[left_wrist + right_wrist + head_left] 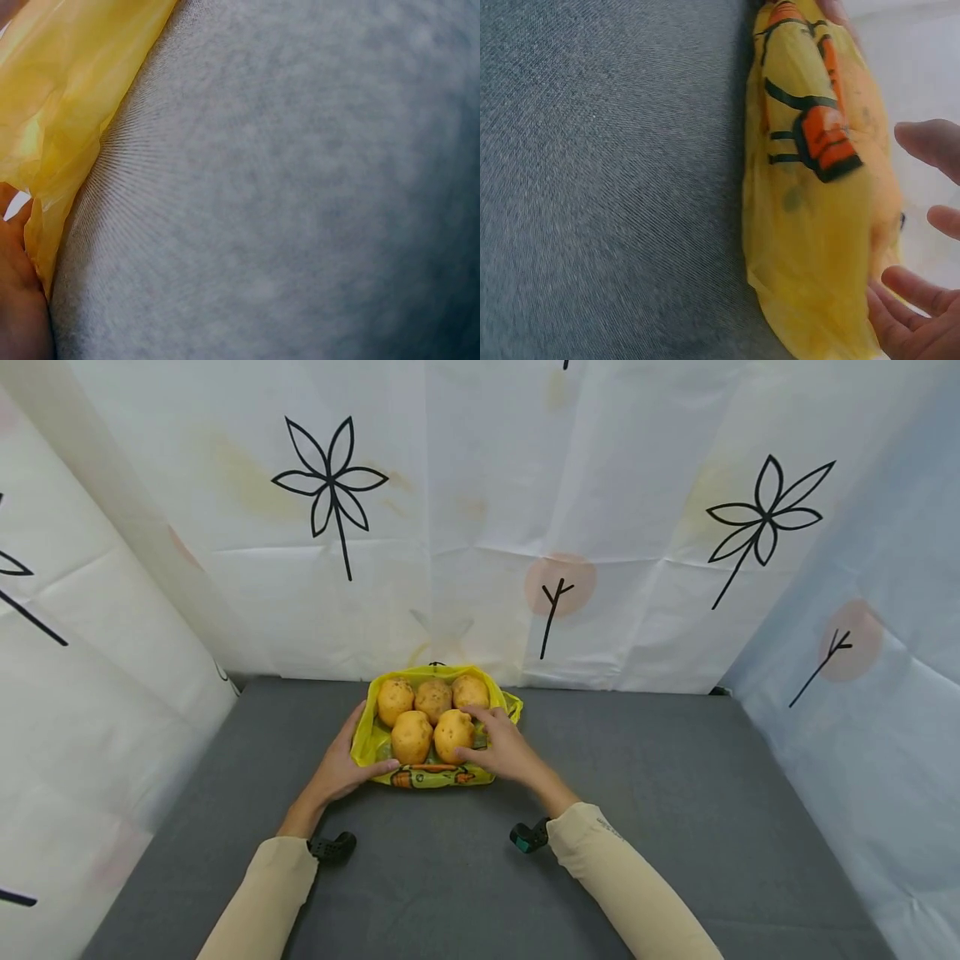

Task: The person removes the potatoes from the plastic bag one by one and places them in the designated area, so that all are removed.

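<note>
Several yellow-brown potatoes [412, 737] lie in a yellow plastic bag [363, 745], its top open and an orange-and-green print along its front. At the bag's left side, the left hand [341, 770] grips it, thumb over the front edge and fingers along the side. The right hand [510, 750] is over the bag's right part, thumb and fingers spread beside the front right potato [453, 735]; contact with it is unclear. In the right wrist view, the right hand's fingers [915, 289] are apart beside the printed bag [810, 225]. The left wrist view shows yellow plastic [82, 82] beside part of the left hand [19, 292].
The bag stands on a grey cloth-covered table [435, 877], close to its back edge. White fabric [465, 510] with leaf drawings hangs behind the table and at both sides. Each wrist carries a small black device, one on the left [333, 847] and one on the right [529, 835].
</note>
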The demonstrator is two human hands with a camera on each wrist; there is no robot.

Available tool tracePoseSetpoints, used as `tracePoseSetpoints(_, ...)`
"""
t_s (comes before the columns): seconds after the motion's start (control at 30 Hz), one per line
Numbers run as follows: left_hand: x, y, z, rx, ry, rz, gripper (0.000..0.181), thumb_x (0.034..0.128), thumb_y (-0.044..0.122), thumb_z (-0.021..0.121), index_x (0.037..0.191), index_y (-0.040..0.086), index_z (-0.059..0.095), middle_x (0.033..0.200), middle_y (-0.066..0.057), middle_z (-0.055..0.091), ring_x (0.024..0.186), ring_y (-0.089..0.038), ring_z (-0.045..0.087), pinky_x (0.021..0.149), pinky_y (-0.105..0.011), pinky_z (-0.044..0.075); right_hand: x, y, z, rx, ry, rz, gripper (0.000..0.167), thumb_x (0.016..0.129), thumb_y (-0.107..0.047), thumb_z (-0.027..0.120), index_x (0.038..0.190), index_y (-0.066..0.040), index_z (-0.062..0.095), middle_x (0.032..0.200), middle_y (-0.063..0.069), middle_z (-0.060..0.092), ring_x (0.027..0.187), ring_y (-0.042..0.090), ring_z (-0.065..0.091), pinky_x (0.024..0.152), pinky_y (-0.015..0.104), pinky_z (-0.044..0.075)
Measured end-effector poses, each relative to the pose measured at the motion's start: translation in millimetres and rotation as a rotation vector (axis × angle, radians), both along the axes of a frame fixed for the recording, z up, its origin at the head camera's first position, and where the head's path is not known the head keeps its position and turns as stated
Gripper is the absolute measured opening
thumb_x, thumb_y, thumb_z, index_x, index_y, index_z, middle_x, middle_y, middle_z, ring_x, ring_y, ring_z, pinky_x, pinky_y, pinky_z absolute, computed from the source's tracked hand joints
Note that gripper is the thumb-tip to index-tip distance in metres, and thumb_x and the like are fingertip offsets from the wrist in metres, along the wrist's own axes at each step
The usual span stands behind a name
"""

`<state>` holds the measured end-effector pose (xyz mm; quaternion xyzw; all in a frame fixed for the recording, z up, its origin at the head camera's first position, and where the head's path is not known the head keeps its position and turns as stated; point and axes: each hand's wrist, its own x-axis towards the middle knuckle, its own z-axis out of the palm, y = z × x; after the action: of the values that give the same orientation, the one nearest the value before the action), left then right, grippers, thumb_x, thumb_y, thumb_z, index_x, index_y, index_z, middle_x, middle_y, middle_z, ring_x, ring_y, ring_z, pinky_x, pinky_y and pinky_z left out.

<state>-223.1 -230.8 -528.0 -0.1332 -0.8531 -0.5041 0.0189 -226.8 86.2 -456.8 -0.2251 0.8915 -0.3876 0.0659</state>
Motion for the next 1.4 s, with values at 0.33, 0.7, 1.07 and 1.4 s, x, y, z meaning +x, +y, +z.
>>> tracePoseSetpoints(0.33,-2.1,0.0,-1.9,-0.048,0.017,0.017,0.116,0.0817,0.035,0.086,0.165,0.025,0.007,0.166,-0.015,0.019,0.141,-0.040,0.037,0.106,-0.062,0.035,-4.5,-13.8,-14.6,0.098,0.031,-0.027,0.083,0.090,-0.042,0.078,0.158,-0.017,0.038,0.133,0.024,0.048,0.101,0.031,0.057,0.077,0.046,0.048)
tracePoseSetpoints(0.7,-0.1,1.4,0.5,-0.042,0.009,0.014,0.115,0.0816,0.035,0.086,0.165,0.030,0.007,0.165,-0.015,0.020,0.141,-0.040,0.037,0.107,-0.063,0.034,-2.1,-20.7,-18.2,0.058,0.029,-0.076,0.074,0.092,-0.035,0.077,0.156,-0.019,0.041,0.137,0.022,0.047,0.108,0.031,0.056,0.083,0.047,0.049)
tracePoseSetpoints(1.07,-0.5,-1.3,-4.0,-0.027,0.030,0.001,0.113,0.0824,0.031,0.086,0.164,0.036,0.008,0.165,-0.013,0.020,0.139,-0.038,0.039,0.105,-0.062,0.036,4.4,3.6,2.7,-0.150,0.036,-0.066,0.077,0.089,-0.027,0.082,0.155,-0.018,0.043,0.130,0.021,0.046,0.106,0.032,0.058,0.087,0.046,0.054)
tracePoseSetpoints(1.4,-0.7,-0.5,-2.4,-0.043,0.027,0.005,0.114,0.0818,0.032,0.086,0.164,0.036,0.008,0.165,-0.014,0.021,0.140,-0.040,0.037,0.105,-0.063,0.035,-9.0,71.4,14.3,-0.234,-0.002,-0.131,0.071,0.088,-0.014,0.082,0.151,-0.013,0.048,0.132,0.023,0.043,0.107,0.039,0.055,0.090,0.051,0.053)
